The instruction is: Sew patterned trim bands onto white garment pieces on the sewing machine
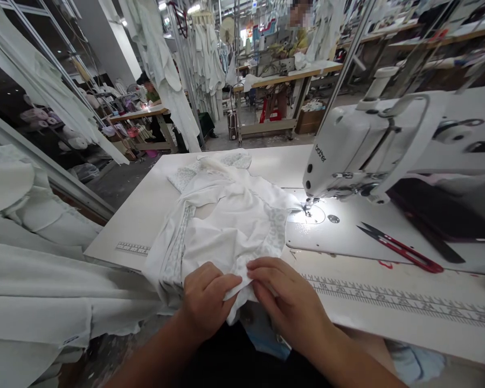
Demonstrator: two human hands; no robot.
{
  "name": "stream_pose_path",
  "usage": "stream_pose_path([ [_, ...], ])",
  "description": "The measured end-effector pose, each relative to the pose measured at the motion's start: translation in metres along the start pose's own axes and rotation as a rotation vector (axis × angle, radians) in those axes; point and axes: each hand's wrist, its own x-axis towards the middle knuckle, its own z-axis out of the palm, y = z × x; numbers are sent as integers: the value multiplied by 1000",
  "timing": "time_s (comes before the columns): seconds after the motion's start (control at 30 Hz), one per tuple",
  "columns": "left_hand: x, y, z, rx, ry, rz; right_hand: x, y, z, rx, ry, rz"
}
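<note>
A white garment (226, 221) with pale patterned strips lies spread and rumpled over the table, its near edge hanging over the front. My left hand (206, 296) is closed on that near edge, thumb pressed on the cloth. Close beside it, my right hand (289, 293) pinches the same edge between thumb and fingers. To the right stands a white sewing machine (347, 145), its lamp lighting the needle area. The garment's right side reaches up to the presser foot (307, 205); whether it lies under the foot I cannot tell.
Red-handled thread snips (404, 249) and a dark flat object (440, 207) lie right of the needle. A printed ruler (388, 299) runs along the table's front. White cloth (64, 291) hangs at the left. People sit at other sewing tables (291, 75) behind.
</note>
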Motion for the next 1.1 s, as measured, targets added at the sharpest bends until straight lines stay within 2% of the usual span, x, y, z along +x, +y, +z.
stream_pose_path([
  [0.2,-1,-1,-1,57,-18,106,7,-4,-12,-92,-14,-53],
  [0.3,-1,-1,-2,73,-34,167,6,-12,-16,-32,-44,26],
  [0.43,2,1,-2,94,-6,242,4,-19,-12,35,-87,203],
  [0.6,1,0,0,79,-20,223,2,-17,-5,147,-25,372],
  [0.77,1,0,0,74,-12,211,3,-15,-5,306,-38,501],
  [1.1,-2,-3,4,90,-17,212,1,-11,-3,359,-31,544],
])
